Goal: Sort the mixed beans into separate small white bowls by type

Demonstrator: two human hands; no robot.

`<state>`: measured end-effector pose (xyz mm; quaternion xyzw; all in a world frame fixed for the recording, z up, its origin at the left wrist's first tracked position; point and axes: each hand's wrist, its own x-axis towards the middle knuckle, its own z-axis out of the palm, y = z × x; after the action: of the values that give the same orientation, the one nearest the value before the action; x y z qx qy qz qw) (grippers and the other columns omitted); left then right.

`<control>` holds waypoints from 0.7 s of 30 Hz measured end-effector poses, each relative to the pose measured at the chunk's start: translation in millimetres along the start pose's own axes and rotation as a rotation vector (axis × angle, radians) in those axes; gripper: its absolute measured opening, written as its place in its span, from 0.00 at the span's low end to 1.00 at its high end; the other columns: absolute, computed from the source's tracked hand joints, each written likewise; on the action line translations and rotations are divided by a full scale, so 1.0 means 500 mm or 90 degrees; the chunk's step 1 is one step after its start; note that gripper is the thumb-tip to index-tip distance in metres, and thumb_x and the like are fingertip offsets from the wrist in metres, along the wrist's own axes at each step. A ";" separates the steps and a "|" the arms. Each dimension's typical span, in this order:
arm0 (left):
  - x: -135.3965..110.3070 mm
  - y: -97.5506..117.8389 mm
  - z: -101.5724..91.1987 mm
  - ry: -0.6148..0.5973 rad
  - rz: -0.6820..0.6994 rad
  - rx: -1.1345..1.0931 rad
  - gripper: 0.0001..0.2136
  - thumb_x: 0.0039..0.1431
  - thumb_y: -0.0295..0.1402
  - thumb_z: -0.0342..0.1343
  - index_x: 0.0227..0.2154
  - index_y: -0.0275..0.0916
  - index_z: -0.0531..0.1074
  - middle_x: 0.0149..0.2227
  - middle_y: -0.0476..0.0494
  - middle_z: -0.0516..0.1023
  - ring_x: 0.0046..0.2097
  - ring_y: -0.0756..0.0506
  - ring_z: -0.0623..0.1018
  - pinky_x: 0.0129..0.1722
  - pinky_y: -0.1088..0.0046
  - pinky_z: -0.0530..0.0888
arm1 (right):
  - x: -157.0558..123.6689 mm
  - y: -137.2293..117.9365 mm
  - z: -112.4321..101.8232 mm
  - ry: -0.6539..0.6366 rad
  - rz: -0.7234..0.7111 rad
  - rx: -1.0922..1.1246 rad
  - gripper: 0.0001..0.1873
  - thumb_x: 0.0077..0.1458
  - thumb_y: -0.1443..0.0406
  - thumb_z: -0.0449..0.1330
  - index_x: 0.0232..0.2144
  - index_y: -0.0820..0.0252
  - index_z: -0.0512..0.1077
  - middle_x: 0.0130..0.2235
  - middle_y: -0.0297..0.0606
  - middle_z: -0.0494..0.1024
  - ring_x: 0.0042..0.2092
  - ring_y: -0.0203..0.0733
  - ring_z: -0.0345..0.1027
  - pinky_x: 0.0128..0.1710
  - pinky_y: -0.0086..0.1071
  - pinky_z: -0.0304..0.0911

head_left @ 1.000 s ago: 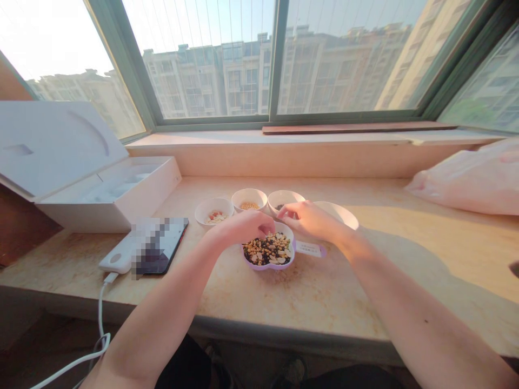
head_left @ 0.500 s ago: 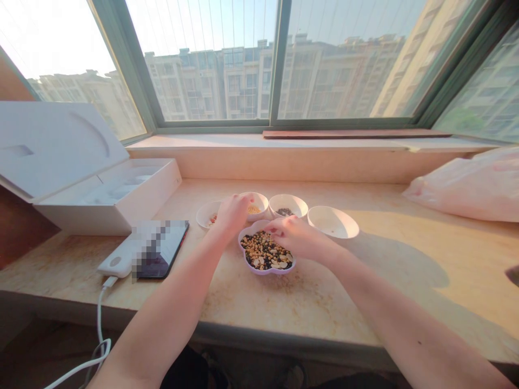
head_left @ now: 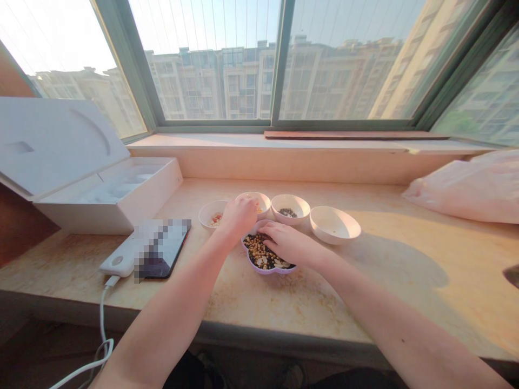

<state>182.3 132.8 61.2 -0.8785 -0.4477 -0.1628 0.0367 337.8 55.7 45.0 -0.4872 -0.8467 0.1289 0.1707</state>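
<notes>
My left hand reaches over a white bowl of small yellowish grains, its fingers curled and pressed together. What they hold, if anything, is hidden. Palm down, my right hand hovers over a lobed, purple-rimmed bowl, thumb and fingers apart at the contents. Inside lies a mix of black beans, tan soybeans and flat pale seeds. To the left, another white bowl has some reddish and pale pieces. Dark beans lie in a third white bowl.
A white bowl with one tiny speck stands at the right. On the left are an open white box, a white power bank with a cable, and a phone. A plastic bag lies far right.
My right hand has moved slightly left and lower over the mixed beans, its fingers parting. My left hand has shifted slightly right and its fingers dip toward the grain bowl.
</notes>
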 end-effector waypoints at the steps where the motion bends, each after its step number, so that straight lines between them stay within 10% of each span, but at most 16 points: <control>1: 0.000 0.001 -0.001 0.004 -0.002 -0.009 0.14 0.65 0.26 0.45 0.41 0.37 0.77 0.43 0.36 0.81 0.46 0.39 0.79 0.44 0.67 0.72 | 0.001 -0.002 -0.002 -0.003 0.004 0.012 0.18 0.60 0.72 0.52 0.47 0.56 0.76 0.54 0.41 0.79 0.56 0.50 0.71 0.60 0.43 0.62; 21: -0.003 0.013 -0.016 -0.018 -0.010 -0.085 0.15 0.65 0.26 0.45 0.43 0.40 0.77 0.46 0.40 0.81 0.48 0.41 0.78 0.49 0.68 0.73 | 0.004 0.015 -0.007 -0.004 0.021 0.119 0.18 0.52 0.77 0.54 0.37 0.55 0.79 0.41 0.36 0.83 0.43 0.46 0.75 0.46 0.38 0.67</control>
<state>184.6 126.0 68.9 -0.8777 -0.4430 -0.1803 -0.0294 343.8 61.4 45.5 -0.4828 -0.8232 0.2116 0.2107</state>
